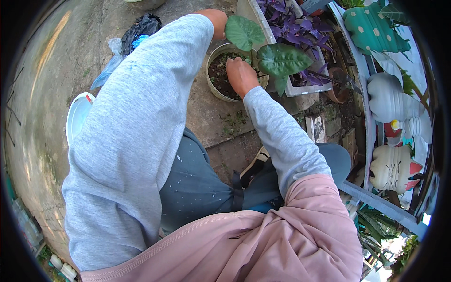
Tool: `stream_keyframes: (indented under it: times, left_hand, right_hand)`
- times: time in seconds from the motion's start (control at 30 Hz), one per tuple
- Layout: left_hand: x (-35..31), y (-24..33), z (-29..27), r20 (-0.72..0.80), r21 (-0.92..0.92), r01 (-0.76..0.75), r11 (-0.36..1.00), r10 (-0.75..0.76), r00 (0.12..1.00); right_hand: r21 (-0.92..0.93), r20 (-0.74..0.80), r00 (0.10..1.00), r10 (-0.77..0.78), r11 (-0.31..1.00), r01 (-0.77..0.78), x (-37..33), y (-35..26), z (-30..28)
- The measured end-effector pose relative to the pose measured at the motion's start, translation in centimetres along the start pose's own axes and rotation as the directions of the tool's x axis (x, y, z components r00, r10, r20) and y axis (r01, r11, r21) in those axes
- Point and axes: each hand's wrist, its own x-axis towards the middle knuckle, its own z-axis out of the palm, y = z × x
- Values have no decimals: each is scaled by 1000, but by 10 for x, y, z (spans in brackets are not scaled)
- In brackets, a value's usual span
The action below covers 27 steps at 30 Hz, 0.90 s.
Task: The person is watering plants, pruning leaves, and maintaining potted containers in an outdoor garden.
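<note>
A round pale pot (215, 87) of dark soil stands on the paving ahead of me. Two big green leaves, an upper one (244, 33) and a lower one (283, 59), rise over its right side on thin stems. My right hand (242, 77) is inside the pot, low over the soil, its fingers curled closed; whatever they grip is hidden beneath the hand. Beyond the pot's far left side is my left hand (216, 22), close to the upper leaf. Its fingers are turned away and cannot be made out.
A grey-white planter (307, 89) of purple-leaved plants (291, 28) sits right of the pot. Black and blue plastic bags (140, 30) and a pale basin (79, 113) lie at left. Cut plastic bottle planters (385, 96) hang along a rail at right. My shoe (253, 168) is below.
</note>
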Motion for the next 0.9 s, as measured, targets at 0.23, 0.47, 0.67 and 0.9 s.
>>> stream_keyframes:
  times: [0.23,0.47,0.67,0.9]
  left_hand:
    - [-9,6,-5,42,-34,23,999,-22,999]
    - [-15,32,-19,125,-55,0,998,7,992]
    - [-8,29,39,539,-103,72,992,-6,842]
    - [-27,56,54,398,-305,183,934,-49,916]
  right_hand:
    - [108,105,951,-291,954,280,-84,38,-58]
    - [-51,383,914,-133,985,165,-92,105,-36]
    - [745,443,894,69,526,-410,-57,66,-35]
    - [869,409,911,60,280,-409,-43,56,-13]
